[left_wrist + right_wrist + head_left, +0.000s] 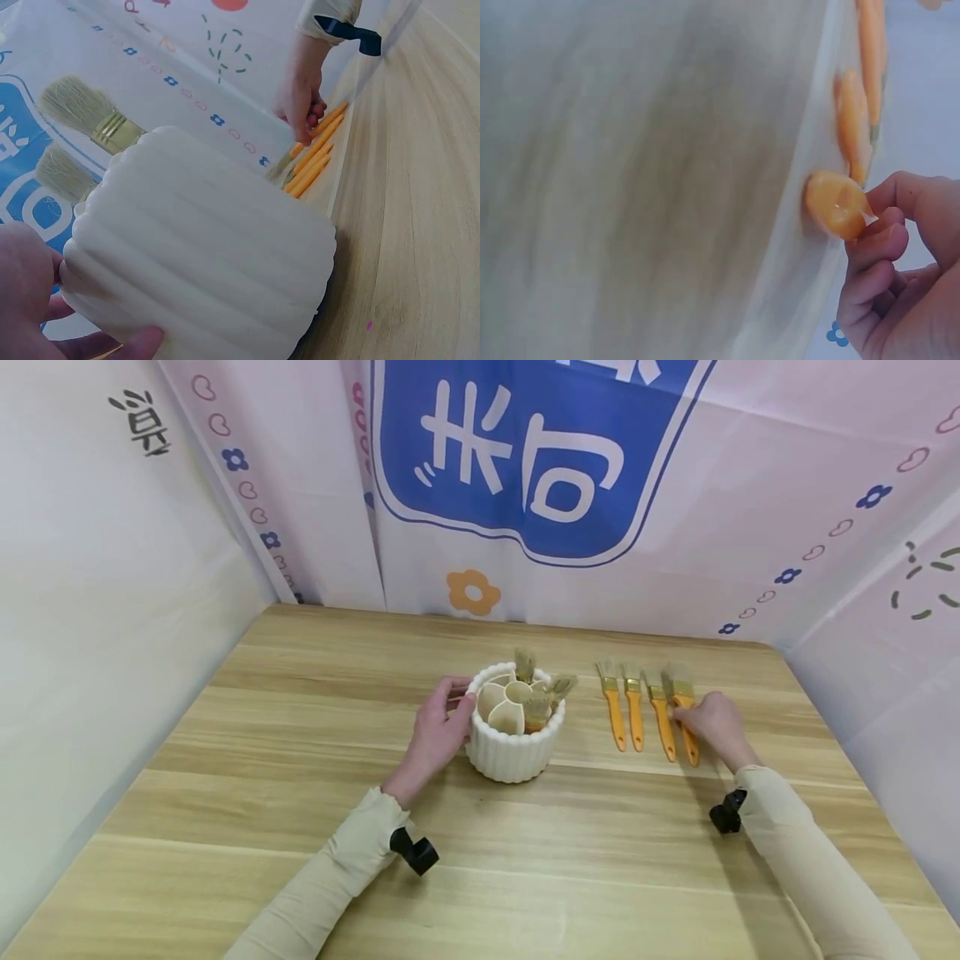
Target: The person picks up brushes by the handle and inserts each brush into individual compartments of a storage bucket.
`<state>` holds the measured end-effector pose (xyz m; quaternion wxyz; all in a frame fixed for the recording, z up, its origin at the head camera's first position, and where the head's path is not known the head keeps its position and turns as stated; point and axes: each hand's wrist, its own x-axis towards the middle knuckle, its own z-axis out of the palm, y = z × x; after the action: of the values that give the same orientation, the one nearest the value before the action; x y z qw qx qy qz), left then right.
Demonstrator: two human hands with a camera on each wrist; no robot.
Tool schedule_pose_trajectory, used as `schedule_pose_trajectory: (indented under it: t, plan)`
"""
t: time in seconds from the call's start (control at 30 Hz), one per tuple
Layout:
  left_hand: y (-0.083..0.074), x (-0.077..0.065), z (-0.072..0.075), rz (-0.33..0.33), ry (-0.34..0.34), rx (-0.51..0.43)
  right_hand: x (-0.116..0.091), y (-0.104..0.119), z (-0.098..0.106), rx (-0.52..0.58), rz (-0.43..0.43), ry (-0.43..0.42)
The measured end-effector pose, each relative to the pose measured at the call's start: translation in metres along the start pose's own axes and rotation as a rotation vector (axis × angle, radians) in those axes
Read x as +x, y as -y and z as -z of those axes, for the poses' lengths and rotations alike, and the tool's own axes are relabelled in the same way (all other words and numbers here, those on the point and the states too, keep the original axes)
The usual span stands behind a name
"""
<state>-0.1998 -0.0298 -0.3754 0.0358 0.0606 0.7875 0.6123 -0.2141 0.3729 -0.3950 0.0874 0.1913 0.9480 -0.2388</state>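
A white ribbed round holder [512, 758] with petal-shaped compartments stands on the table. Bristle-up in its back and right compartments are three brushes, including one at the front [536, 706]. At the holder's left side, my left hand [441, 725] grips its wall, thumb towards me; the left wrist view shows the thumb on the ribbed wall [202, 247]. Over on the right, several flat paintbrushes with orange handles lie side by side, bristles away from me. My right hand [716, 725] pinches the handle of the rightmost paintbrush [690, 747] between thumb and forefinger.
The wooden table [480, 877] ends at a printed cloth backdrop [315, 527] behind, with white cloth walls at both sides. Left of the rightmost brush, close by, lie other paintbrushes [615, 718]. A black wrist camera [414, 852] sits on the left sleeve.
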Motion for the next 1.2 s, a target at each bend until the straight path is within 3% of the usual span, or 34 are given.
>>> schedule_pose_trajectory:
  t: [0.4,0.67,0.9,1.2]
  plan:
    - [0.001,0.001,-0.002,-0.027,-0.022,-0.052,-0.011,-0.006,0.012,0.055,0.055,-0.082]
    - [0.005,0.001,-0.003,-0.080,-0.027,-0.062,-0.017,-0.001,0.013,0.060,0.077,-0.133]
    - [0.004,0.001,-0.002,-0.067,-0.034,-0.054,-0.022,0.005,0.012,0.048,0.115,-0.180]
    - [0.003,-0.001,-0.003,-0.049,-0.039,-0.060,-0.039,0.019,0.012,0.092,0.128,-0.174]
